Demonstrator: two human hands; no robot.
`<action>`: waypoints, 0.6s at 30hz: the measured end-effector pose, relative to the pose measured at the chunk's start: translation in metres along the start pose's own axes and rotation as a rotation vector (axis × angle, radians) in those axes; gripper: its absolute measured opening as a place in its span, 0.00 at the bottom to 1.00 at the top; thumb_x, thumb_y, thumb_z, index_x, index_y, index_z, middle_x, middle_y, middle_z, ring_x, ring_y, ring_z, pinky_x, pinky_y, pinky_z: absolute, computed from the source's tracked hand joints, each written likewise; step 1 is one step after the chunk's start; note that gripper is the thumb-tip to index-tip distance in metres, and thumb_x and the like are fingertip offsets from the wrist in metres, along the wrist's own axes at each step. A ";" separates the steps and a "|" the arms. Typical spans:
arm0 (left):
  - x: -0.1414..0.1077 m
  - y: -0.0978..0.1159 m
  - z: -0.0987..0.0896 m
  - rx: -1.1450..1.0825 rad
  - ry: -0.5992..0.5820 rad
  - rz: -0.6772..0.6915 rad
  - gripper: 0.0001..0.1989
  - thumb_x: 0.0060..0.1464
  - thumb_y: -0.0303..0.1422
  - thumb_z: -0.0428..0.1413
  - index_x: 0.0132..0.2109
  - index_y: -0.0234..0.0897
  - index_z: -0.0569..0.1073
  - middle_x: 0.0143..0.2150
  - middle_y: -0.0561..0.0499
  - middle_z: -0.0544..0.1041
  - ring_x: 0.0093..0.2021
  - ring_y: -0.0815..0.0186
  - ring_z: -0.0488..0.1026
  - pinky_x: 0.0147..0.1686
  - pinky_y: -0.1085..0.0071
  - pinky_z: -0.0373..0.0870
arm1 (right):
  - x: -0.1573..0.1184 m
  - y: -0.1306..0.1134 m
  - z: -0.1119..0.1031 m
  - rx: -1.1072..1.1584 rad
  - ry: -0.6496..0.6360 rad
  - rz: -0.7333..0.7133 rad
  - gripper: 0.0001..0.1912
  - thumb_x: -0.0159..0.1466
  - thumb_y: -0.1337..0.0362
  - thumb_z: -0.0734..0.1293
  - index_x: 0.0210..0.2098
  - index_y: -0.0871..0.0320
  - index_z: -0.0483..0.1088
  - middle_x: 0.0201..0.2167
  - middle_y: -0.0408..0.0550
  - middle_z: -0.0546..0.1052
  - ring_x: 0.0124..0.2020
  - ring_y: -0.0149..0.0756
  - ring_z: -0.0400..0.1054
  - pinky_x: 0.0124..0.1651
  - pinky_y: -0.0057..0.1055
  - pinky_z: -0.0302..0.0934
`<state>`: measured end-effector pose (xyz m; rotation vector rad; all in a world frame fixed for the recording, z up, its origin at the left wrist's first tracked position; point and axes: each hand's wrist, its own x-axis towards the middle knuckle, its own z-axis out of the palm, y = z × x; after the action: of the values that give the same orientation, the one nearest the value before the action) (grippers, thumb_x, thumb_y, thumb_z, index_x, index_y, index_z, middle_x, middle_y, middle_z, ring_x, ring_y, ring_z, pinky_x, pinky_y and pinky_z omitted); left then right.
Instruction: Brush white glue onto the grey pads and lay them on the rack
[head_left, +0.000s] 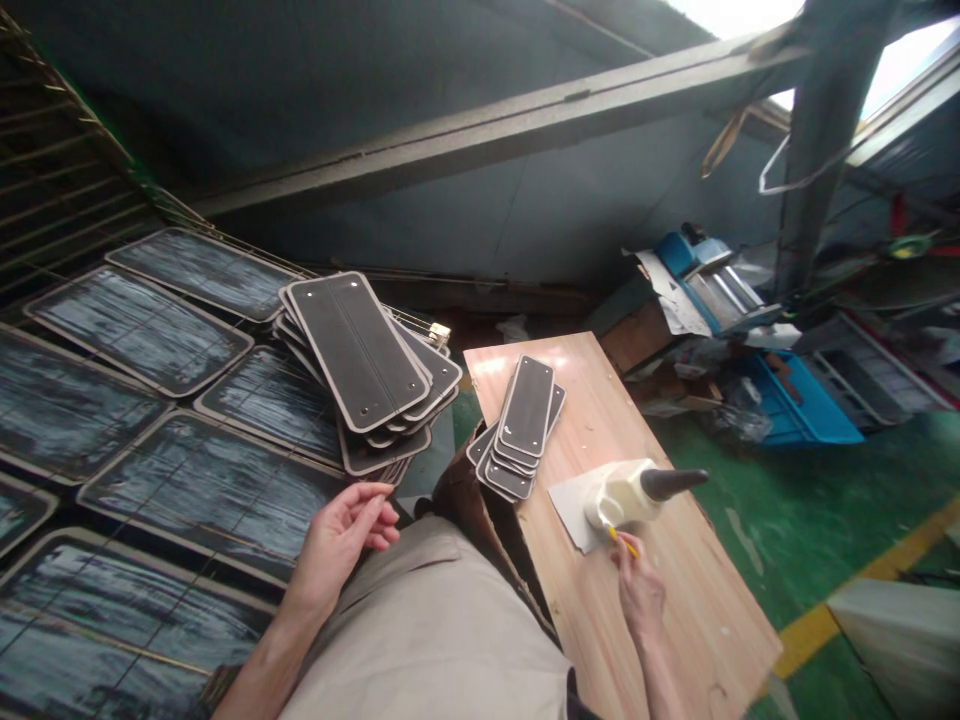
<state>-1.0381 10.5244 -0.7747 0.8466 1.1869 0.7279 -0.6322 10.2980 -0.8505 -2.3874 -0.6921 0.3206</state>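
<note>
A yellow-handled brush (624,542) is pinched in my right hand (641,590), its tip at a cream container with a dark nozzle (626,495). That container rests on a pale sheet (571,510) on the wooden board (705,590). Farther left on the board is a pile of small dark panels with light edges (529,405). My left hand (351,530) is curled, thumb near the fingertips, just below a stack of larger dark panels (360,350); whether anything small is between its fingers cannot be made out. Panels with streaky whitish coating (210,490) lie on the left.
Wire mesh racking (52,180) rises at the upper left. A blue-and-metal device (712,280) sits on boxes at the right, near a blue tray (802,400). Beyond the board is green floor with a yellow stripe (870,590). A pale box (900,630) stands at the lower right.
</note>
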 end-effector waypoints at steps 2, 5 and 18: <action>0.000 0.000 0.000 0.005 -0.014 -0.007 0.20 0.52 0.42 0.58 0.45 0.32 0.68 0.28 0.52 0.75 0.25 0.67 0.74 0.23 0.75 0.70 | 0.000 0.002 0.000 0.293 0.087 0.136 0.25 0.53 0.44 0.68 0.40 0.58 0.71 0.24 0.46 0.76 0.26 0.39 0.72 0.28 0.29 0.63; -0.001 0.000 0.000 0.007 -0.011 -0.007 0.20 0.52 0.43 0.58 0.45 0.31 0.69 0.27 0.52 0.74 0.24 0.67 0.74 0.23 0.75 0.70 | 0.006 0.009 0.006 0.570 0.218 0.265 0.26 0.53 0.44 0.67 0.41 0.59 0.65 0.23 0.44 0.76 0.24 0.37 0.73 0.31 0.32 0.68; -0.005 0.000 0.003 0.071 -0.037 0.037 0.16 0.55 0.43 0.56 0.41 0.34 0.66 0.22 0.57 0.71 0.22 0.68 0.72 0.21 0.75 0.69 | 0.008 0.057 0.016 1.037 0.381 0.777 0.09 0.65 0.65 0.63 0.30 0.62 0.66 0.25 0.41 0.73 0.25 0.29 0.71 0.28 0.26 0.68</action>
<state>-1.0359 10.5195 -0.7720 0.9399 1.1720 0.7002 -0.6091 10.2720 -0.8989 -1.5084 0.5257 0.3901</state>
